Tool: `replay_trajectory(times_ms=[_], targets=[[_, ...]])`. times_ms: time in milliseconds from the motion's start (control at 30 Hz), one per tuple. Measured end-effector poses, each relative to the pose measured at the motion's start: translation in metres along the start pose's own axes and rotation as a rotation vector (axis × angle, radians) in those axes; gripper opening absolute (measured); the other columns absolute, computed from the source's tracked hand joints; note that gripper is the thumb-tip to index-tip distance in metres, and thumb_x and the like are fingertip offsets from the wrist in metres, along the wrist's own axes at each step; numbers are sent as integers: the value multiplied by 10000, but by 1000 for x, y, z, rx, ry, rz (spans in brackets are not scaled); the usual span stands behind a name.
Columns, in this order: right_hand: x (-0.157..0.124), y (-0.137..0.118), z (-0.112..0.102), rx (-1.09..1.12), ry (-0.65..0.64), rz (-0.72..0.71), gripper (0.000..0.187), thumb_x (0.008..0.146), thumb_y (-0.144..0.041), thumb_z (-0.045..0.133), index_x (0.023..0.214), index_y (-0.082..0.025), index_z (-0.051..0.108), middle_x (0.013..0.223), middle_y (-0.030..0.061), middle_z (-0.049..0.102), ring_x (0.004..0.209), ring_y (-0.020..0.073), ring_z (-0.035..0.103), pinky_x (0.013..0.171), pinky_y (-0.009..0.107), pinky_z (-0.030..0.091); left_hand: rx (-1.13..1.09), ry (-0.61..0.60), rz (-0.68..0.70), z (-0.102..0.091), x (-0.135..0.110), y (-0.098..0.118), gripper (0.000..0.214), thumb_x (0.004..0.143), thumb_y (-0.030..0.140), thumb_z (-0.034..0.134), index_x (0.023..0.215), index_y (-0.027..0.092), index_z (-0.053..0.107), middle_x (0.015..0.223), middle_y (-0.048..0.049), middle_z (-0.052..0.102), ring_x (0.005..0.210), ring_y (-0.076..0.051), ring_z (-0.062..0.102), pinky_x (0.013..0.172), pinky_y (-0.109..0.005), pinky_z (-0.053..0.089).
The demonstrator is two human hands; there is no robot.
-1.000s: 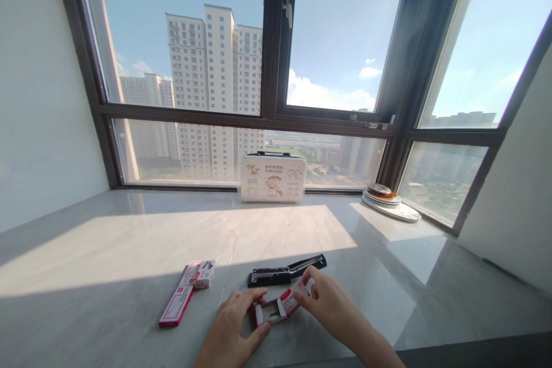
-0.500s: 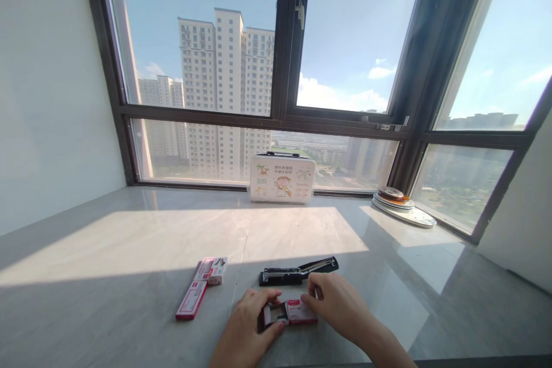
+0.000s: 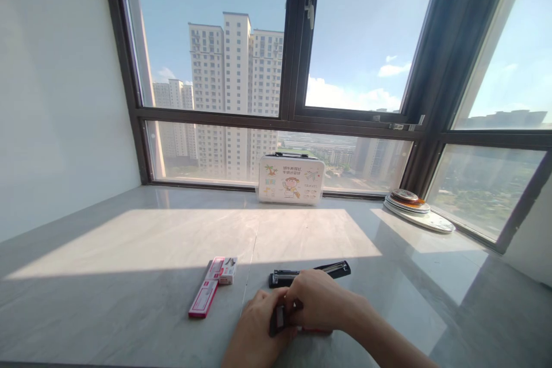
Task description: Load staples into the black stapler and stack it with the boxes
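My left hand point(image 3: 259, 330) is closed around the left end of a small red-and-white staple box, its open dark tray point(image 3: 280, 317) showing between thumb and fingers. Bent over that tray is my right hand point(image 3: 321, 302), fingertips closed at its opening; whatever they pinch is hidden. Beneath the right palm a strip of the box's red side point(image 3: 317, 331) peeks out. Just beyond the hands lies a black stapler point(image 3: 338, 268), opened out flat with its metal staple channel showing, partly covered by the right hand.
To the left lie flat pink-and-white boxes point(image 3: 203, 298) with a small white box point(image 3: 228, 270) against them. A white picture-printed case point(image 3: 291, 181) stands against the window. Stacked plates point(image 3: 420, 213) sit in the right corner of the marble sill point(image 3: 129, 299).
My right hand has moved left from the box's right end onto its open tray, covering most of the box. The whole view has shifted slightly, moving the scene right.
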State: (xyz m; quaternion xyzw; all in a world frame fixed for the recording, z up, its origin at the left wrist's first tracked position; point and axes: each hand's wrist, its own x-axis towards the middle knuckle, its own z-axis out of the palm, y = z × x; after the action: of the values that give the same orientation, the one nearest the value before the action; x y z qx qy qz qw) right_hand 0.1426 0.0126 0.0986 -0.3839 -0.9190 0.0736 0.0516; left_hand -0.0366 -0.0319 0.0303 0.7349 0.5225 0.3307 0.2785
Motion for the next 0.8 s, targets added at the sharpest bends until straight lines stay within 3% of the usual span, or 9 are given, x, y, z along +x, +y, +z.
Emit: replay_trajectory(times_ms=[100, 233, 467, 533, 633, 700, 800], targets=[[-2, 1, -3, 32, -14, -6, 116, 726, -258, 688, 733, -280, 802, 550, -12, 656, 501, 128, 500, 522, 259, 249, 10, -3, -10, 0, 0, -2, 519, 680, 190, 702, 1183, 313, 669, 1056, -17, 675, 1003, -227, 620, 873, -290, 453], [-11, 8, -4, 196, 43, 39, 123, 724, -229, 661, 776, -239, 773, 663, -11, 697, 598, 135, 563, 571, 235, 317, 22, -11, -21, 0, 0, -3, 560, 696, 226, 718, 1244, 317, 641, 1120, -21, 672, 1044, -234, 618, 921, -299, 457], [-61, 38, 11, 450, 228, 231, 115, 816, -264, 630, 848, -224, 734, 674, -34, 624, 618, 125, 526, 586, 228, 349, -10, -15, 16, -1, 0, -1, 658, 731, 242, 709, 1368, 307, 559, 1186, -31, 681, 1137, -229, 604, 1042, -319, 422], [-75, 44, 18, 498, 234, 298, 193, 812, -322, 677, 975, -241, 741, 691, -38, 614, 622, 131, 520, 595, 235, 360, -3, 25, 22, -3, -1, -3, 615, 757, 303, 708, 1355, 284, 564, 1199, -52, 670, 1128, -240, 602, 1008, -334, 444], [-85, 46, 25, 561, 209, 344, 391, 758, -384, 758, 1131, -269, 730, 768, -25, 648, 651, 146, 538, 605, 243, 378, 56, 102, -71, -7, -3, -9, 392, 891, 430, 562, 1225, 233, 618, 1010, -51, 698, 926, -225, 641, 841, -326, 481], [-84, 44, 29, 560, 199, 332, 358, 745, -388, 774, 1083, -269, 756, 786, -14, 668, 662, 151, 548, 617, 246, 385, 82, 97, -142, -7, -2, -11, 302, 947, 406, 461, 1123, 226, 629, 838, -11, 687, 768, -191, 637, 742, -292, 459], [-77, 38, 31, 549, 200, 306, 296, 745, -401, 781, 1005, -260, 780, 774, -9, 679, 653, 150, 550, 619, 245, 385, 57, 48, -125, 2, 2, -4, 196, 936, 316, 464, 1033, 236, 614, 768, 21, 679, 715, -163, 633, 690, -255, 427]])
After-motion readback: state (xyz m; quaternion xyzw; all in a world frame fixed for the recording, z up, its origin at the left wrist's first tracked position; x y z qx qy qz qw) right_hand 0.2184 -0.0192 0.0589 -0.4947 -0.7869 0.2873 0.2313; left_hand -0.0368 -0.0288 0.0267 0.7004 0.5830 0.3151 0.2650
